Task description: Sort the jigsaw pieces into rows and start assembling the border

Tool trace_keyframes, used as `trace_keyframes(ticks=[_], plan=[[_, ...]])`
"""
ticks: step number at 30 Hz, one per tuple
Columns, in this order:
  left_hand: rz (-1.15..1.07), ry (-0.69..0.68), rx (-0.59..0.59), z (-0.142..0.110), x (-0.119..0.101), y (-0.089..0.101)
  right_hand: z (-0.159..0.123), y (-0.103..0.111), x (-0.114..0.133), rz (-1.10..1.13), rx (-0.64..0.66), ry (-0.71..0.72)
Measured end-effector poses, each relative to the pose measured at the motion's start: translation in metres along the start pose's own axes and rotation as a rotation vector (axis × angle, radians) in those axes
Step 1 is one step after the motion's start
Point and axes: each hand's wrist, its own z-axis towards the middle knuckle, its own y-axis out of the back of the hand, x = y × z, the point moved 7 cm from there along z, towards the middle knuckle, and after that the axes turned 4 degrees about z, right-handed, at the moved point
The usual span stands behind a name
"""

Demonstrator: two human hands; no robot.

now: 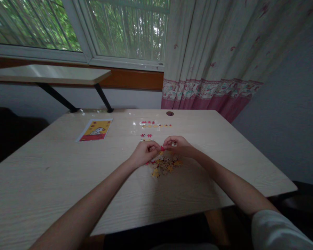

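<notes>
Between my two hands, just above a heap of jigsaw pieces, is a small red jigsaw piece (pixel 162 148). My left hand (pixel 145 152) pinches it from the left, fingers closed. From the other side my right hand (pixel 178 146) has its thumb and finger on the piece too. Below lies the loose heap of jigsaw pieces (pixel 167 165), yellow, red and brownish. Beyond my hands, red pieces (pixel 146 135) lie in a short row. Farther back sit more red pieces (pixel 147 122) above a line of yellow pieces (pixel 156 126).
A printed picture sheet (pixel 96 130) with a white animal on yellow and red lies at the left of the table (pixel 99 191). A raised shelf (pixel 54 74) on black legs stands at the back left. Near the back edge is a round cable hole (pixel 170 113); a curtain (pixel 206 69) hangs behind.
</notes>
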Motion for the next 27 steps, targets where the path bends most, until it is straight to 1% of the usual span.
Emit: trace_keyframes(ticks=[2,5,8,12,16,19,24,27], plan=[[-0.054,0.017,-0.044,0.002,0.002,0.003,-0.001,0.005,0.004,-0.045,-0.073,0.045],[-0.115,0.027,-0.127,0.004,0.006,0.009,-0.004,0.013,0.015,-0.214,-0.178,0.166],[-0.143,0.050,-0.141,0.006,0.010,0.009,-0.007,0.013,0.027,-0.402,-0.191,0.295],[-0.150,0.067,-0.135,0.006,0.011,0.008,-0.010,0.009,0.032,-0.530,-0.188,0.382],[-0.139,0.048,-0.104,0.006,0.010,0.006,-0.012,0.005,0.030,-0.588,-0.173,0.412],[-0.102,0.039,-0.077,0.005,0.010,0.005,-0.012,0.009,0.029,-0.617,-0.192,0.408],[0.083,-0.019,-0.036,0.003,0.005,0.009,-0.015,0.037,0.028,-0.617,-0.417,0.374],[0.189,-0.047,-0.018,0.002,0.005,0.012,-0.019,0.046,0.028,-0.623,-0.483,0.380]])
